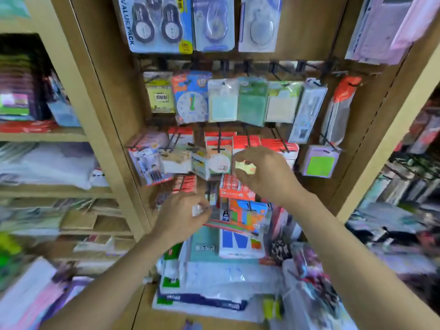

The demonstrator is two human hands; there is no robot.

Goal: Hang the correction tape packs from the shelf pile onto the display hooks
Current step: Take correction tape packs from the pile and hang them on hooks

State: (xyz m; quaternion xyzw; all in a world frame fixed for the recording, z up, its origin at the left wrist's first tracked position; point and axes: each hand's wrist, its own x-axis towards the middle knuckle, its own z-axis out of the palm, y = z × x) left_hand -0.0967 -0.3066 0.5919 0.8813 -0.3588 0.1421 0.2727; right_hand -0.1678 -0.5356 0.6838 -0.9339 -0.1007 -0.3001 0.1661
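My right hand (264, 175) is raised in front of the middle row of black display hooks (219, 140), its fingers curled on a small pale yellow pack (245, 167). Lower left, my left hand (182, 216) pinches a small white item (197, 210) beside a lower hook; blur hides what it is. Red-topped packs (277, 142) hang crowded on the hooks behind my right hand. The shelf pile (214, 277) of flat packets lies below both hands. Blue correction tape value packs (157, 25) hang on the top row.
Sticky-note pads (252, 103) and a clock card (191, 101) fill the upper hook row. A colourful box (242, 229) stands on the pile. Wooden uprights (107, 115) frame the bay, with stocked shelves on the left (42, 136) and right (404, 186).
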